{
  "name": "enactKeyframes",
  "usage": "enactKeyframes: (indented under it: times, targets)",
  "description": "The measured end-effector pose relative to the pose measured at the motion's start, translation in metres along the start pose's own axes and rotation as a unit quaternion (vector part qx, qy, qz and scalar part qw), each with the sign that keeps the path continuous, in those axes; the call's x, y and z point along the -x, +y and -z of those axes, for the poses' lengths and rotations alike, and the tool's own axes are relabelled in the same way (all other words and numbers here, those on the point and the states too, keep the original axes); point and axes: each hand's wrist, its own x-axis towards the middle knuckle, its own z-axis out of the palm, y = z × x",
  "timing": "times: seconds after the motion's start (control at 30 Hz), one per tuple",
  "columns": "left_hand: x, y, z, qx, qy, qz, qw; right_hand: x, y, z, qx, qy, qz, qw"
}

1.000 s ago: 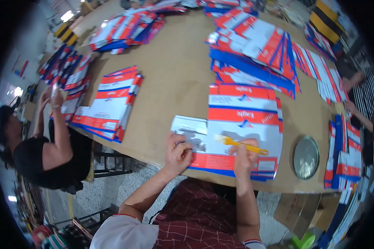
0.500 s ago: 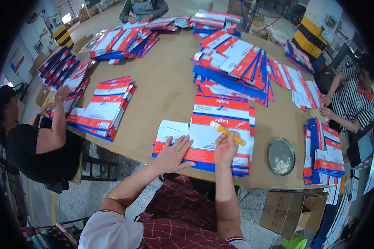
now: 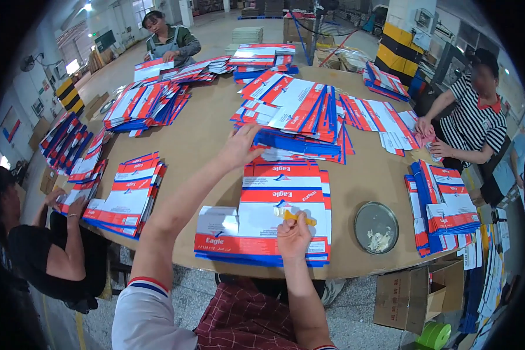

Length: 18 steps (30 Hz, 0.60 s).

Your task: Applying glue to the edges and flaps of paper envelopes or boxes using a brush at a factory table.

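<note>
My left hand (image 3: 243, 144) reaches forward to the near left edge of a tall pile of flat printed cartons (image 3: 297, 105) in red, white and blue. Its fingers and thumb are spread at the edge. In my right hand (image 3: 294, 238) is a glue brush (image 3: 303, 219) with a yellow handle, its pale bristles pointing left. That hand is just above a stack of flat carton blanks (image 3: 256, 201) lying before me, with a folded-over white flap at the left. To the right, a round dark dish (image 3: 361, 219) holds lumps of white paste (image 3: 380, 240).
More carton stacks lie at the left (image 3: 125, 195), far left (image 3: 140, 108) and right (image 3: 449, 195). Co-workers handle cartons at the left (image 3: 46, 251), far side (image 3: 172, 44) and right (image 3: 469, 116). Below the table's right edge stands an open brown box (image 3: 399, 297).
My left hand has left the near stack and stretched forward to the tall pile. My right hand still holds the brush over the near stack. The view has tilted up, showing more of the room.
</note>
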Motion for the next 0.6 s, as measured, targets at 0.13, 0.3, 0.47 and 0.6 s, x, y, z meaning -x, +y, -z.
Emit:
enactKeyframes:
  times: [0.13, 0.3, 0.47, 0.6]
  targets:
    - [-0.071, 0.012, -0.031, -0.089, 0.016, -0.045, 0.995, 0.001, 0.003, 0.003, -0.029, -0.009, -0.026, 0.999]
    - [-0.110, 0.023, -0.057, -0.059, -0.090, -0.084, 0.991, 0.004, 0.008, -0.003, -0.014, -0.018, -0.044, 0.999]
    - [-0.106, 0.035, -0.049, -0.070, -0.168, -0.099, 0.978, 0.001, 0.001, -0.003, -0.014, -0.034, -0.042, 0.998]
    - [-0.095, 0.009, -0.036, -0.103, -0.112, -0.082, 0.985, -0.001, 0.000, -0.001, 0.011, -0.082, -0.047, 0.995]
